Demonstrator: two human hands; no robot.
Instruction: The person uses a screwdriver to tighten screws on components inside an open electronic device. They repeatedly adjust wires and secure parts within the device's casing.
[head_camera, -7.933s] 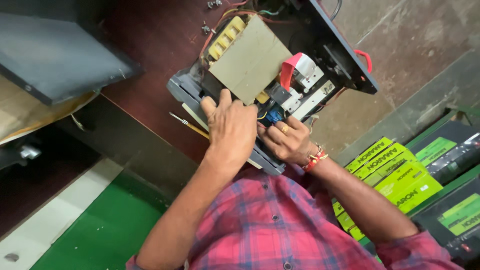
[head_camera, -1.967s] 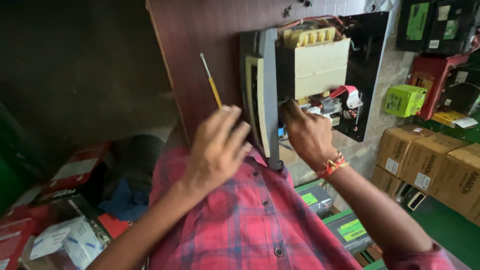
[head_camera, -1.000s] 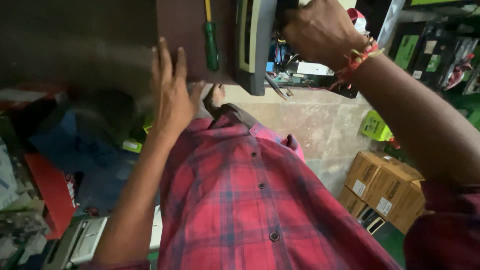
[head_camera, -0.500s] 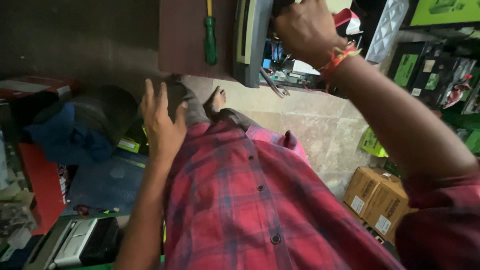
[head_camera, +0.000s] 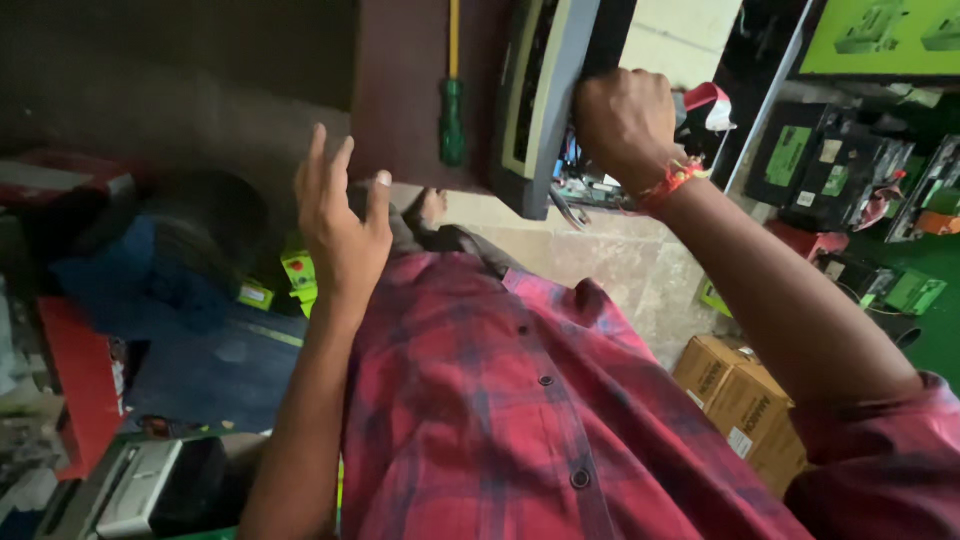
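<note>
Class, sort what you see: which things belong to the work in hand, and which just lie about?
In hand: right hand gripping the opened grey unit; left hand open by the table; screwdriver.
Lying about: cardboard boxes; green boxes; printer.

Green-handled screwdriver (head_camera: 452, 120), red plaid shirt (head_camera: 520, 400)

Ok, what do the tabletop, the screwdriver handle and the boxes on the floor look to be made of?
Tabletop: dark reddish-brown with a smooth, dull face, likely laminated or painted wood; the grain is too dim to tell. Screwdriver handle: green and slightly glossy, apparently moulded plastic, with a yellow shaft above it. Boxes: plain brown with matte faces and folded edges, clearly corrugated cardboard.
</note>
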